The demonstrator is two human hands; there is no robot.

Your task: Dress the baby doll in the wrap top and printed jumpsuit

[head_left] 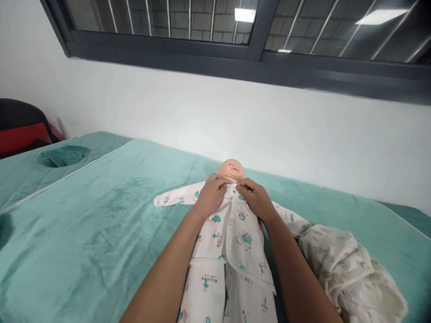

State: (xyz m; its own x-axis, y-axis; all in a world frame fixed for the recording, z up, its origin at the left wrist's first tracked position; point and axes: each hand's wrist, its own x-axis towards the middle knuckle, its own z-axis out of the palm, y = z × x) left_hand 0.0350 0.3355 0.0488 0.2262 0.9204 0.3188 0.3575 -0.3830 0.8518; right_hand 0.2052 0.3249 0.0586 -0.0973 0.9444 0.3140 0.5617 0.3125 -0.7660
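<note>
A baby doll (232,168) lies on its back, its head toward the wall. It wears a white printed jacket (244,233) with sleeves spread to both sides, over matching trousers (206,287). At the jacket's neckline, my left hand (213,192) pinches the collar edge on the left. My right hand (255,197) pinches the collar on the other side, fingertips close to my left ones. A snap button shows between the hands, and the front edges overlap lower down. What lies under my fingertips is partly hidden.
A crumpled white printed cloth (350,269) lies to the right by the sleeve end. The green padded bed (111,215) has a round hole (63,155) at the left. A red and black chair (23,125) stands beyond. Behind are a white wall and a barred window (188,49).
</note>
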